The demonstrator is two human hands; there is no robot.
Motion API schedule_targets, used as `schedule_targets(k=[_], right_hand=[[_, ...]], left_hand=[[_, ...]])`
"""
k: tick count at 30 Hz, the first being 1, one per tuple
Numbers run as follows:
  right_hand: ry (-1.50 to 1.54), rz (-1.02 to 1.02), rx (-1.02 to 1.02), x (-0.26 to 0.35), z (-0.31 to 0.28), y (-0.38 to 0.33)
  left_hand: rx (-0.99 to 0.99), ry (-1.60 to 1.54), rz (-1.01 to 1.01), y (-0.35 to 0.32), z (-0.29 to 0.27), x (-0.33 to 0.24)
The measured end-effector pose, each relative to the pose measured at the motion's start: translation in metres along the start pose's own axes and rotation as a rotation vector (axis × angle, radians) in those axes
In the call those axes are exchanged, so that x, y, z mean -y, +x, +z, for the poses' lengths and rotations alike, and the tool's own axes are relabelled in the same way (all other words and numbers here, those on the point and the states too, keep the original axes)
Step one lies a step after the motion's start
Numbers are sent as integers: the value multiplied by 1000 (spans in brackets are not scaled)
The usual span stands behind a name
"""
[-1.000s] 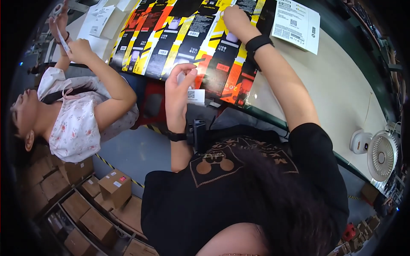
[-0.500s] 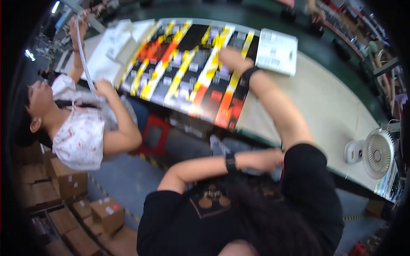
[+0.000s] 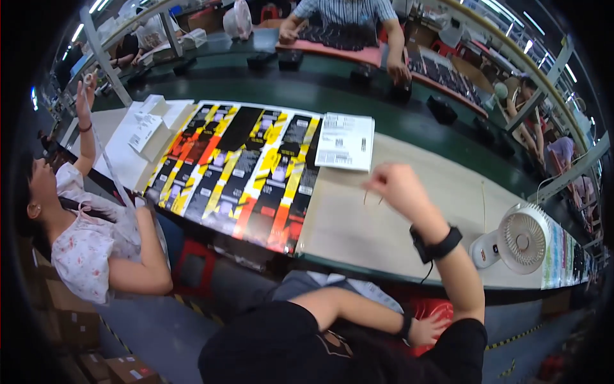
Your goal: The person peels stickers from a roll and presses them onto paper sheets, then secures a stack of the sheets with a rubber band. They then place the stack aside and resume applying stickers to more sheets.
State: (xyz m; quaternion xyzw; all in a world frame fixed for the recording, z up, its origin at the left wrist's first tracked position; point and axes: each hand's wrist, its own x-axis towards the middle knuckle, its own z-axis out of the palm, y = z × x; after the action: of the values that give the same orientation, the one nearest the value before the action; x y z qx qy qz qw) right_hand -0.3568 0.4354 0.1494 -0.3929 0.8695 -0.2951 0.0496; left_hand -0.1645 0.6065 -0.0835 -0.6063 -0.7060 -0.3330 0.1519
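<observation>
My right hand [image 3: 398, 187] hovers over the bare beige tabletop [image 3: 358, 237], just right of a white printed sheet [image 3: 346, 141]. Its fingers are pinched on a few thin pale strands [image 3: 373, 197] that hang below it. A black band [image 3: 436, 244] wraps that wrist. My left hand [image 3: 427, 329] is low by my lap below the table edge, fingers apart, against something red [image 3: 441, 310]. Rows of black, yellow and red printed cards [image 3: 243, 169] cover the table to the left.
A small white fan [image 3: 519, 240] stands on the table's right end. At the left a seated person [image 3: 96, 249] lifts a long strip with a raised hand [image 3: 83, 89]. Another person [image 3: 348, 16] works across the green bench. Cardboard boxes [image 3: 121, 368] lie on the floor.
My right hand has moved off the coloured cards to the bare tabletop on the right. My left hand has dropped from the table edge to my lap.
</observation>
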Motion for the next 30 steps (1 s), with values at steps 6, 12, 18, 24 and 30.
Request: schedule_targets(k=[6,12,18,24,30], right_hand=[[639,423,-179,-109,-2,-9],[928,377,-85,-100,10,-38],[1069,132,77,-33,7,-44],[2306,-173,241,-47,10,-37],[2583,-371,721,-68,22,-22]], left_hand=[[568,-463,-444,-43,-249,-9],[-453,360,-863,-54,-361,35],[-614,-417,-1126,-76,-352,64],[-719,-447,-1037,-72,-367,70],[-601,4,-1004,-80,-391,102]])
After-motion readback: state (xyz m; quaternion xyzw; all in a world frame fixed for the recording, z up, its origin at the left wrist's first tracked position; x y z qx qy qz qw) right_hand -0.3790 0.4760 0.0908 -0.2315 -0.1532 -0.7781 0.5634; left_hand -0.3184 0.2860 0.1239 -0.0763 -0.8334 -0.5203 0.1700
